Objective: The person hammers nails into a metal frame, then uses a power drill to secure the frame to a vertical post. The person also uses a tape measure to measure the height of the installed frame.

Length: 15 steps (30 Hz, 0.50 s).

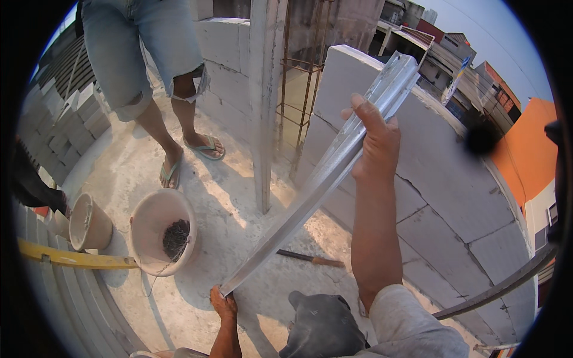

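Observation:
A long, silvery metal channel [319, 188] slants across the middle, its near end low and its far end raised toward the upper right. My right hand [376, 137] is closed around its upper part, the thumb lying along the metal. At the lower end, close to the floor, my left hand [224, 302] grips the channel's tip. Under the channel lies a dark bar-like tool with a wooden handle [327, 262]. A dark grey thing that looks like a cap [325, 328] shows between my arms; what is beneath it is hidden.
A person in denim shorts [143, 48] and flip-flops stands ahead left. A pale bucket [149, 215] holds thin dark pieces; another bucket [95, 224] stands beside it. A yellow level-like bar [77, 258] juts in from the left. A block wall [441, 179] borders the right, near a concrete post [262, 107].

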Each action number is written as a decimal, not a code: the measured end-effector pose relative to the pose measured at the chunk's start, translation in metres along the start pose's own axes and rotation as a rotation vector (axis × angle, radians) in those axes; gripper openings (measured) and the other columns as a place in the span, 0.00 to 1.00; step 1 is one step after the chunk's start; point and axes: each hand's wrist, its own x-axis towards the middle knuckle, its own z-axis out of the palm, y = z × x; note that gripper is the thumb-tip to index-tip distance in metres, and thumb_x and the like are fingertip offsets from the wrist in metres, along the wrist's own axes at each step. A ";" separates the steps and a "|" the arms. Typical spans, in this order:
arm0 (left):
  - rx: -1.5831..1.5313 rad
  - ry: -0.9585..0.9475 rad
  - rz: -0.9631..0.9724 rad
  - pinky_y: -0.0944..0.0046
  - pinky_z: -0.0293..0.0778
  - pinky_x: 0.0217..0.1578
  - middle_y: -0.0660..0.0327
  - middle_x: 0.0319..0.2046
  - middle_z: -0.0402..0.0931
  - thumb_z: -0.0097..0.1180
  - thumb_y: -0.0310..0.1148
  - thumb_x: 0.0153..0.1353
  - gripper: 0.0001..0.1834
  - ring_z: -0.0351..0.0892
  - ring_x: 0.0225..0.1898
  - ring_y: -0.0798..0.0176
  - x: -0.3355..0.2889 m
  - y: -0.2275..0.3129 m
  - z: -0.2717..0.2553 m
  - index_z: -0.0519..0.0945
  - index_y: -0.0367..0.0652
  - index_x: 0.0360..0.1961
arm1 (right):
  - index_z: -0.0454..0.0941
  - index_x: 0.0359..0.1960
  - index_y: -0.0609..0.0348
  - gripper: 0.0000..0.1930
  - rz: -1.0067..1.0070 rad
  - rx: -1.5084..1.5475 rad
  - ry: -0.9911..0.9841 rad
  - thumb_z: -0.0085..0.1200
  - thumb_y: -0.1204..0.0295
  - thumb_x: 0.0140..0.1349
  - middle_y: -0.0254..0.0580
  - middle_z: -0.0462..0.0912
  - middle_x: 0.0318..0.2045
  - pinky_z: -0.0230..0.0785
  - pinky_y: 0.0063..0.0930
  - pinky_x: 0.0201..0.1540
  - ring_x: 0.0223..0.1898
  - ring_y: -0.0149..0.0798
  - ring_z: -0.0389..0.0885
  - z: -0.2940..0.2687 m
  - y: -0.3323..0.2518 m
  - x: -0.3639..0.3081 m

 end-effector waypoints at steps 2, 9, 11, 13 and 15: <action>0.001 0.033 0.020 0.47 0.66 0.43 0.45 0.35 0.71 0.54 0.43 0.64 0.19 0.70 0.41 0.37 0.001 0.001 -0.001 0.72 0.35 0.39 | 0.69 0.52 0.70 0.35 -0.006 0.014 -0.031 0.68 0.57 0.48 0.48 0.79 0.30 0.72 0.40 0.43 0.38 0.40 0.79 0.011 -0.002 0.002; -0.044 0.062 -0.079 0.46 0.65 0.44 0.43 0.36 0.71 0.54 0.48 0.65 0.22 0.70 0.42 0.36 0.000 0.001 0.003 0.71 0.36 0.40 | 0.70 0.51 0.69 0.34 0.016 0.066 -0.108 0.69 0.58 0.48 0.45 0.79 0.31 0.70 0.37 0.46 0.39 0.38 0.79 0.044 -0.003 0.005; -0.075 0.072 -0.134 0.44 0.65 0.45 0.43 0.38 0.73 0.55 0.51 0.63 0.24 0.71 0.43 0.36 0.001 -0.001 0.004 0.72 0.38 0.41 | 0.70 0.50 0.72 0.35 -0.006 0.083 -0.134 0.69 0.57 0.47 0.46 0.79 0.30 0.68 0.35 0.50 0.41 0.39 0.79 0.057 -0.004 0.005; -0.097 0.086 -0.140 0.44 0.65 0.45 0.43 0.37 0.73 0.55 0.51 0.62 0.24 0.71 0.43 0.36 0.003 -0.003 0.006 0.72 0.37 0.41 | 0.70 0.49 0.74 0.35 -0.010 0.063 -0.163 0.69 0.57 0.46 0.47 0.79 0.31 0.68 0.35 0.51 0.42 0.40 0.79 0.068 -0.007 0.004; -0.111 0.111 -0.143 0.44 0.65 0.45 0.42 0.38 0.73 0.56 0.51 0.62 0.24 0.71 0.43 0.36 0.004 -0.004 0.007 0.72 0.37 0.41 | 0.75 0.40 0.74 0.26 -0.043 0.087 -0.149 0.68 0.64 0.48 0.47 0.78 0.28 0.70 0.34 0.45 0.33 0.38 0.79 0.080 -0.008 0.002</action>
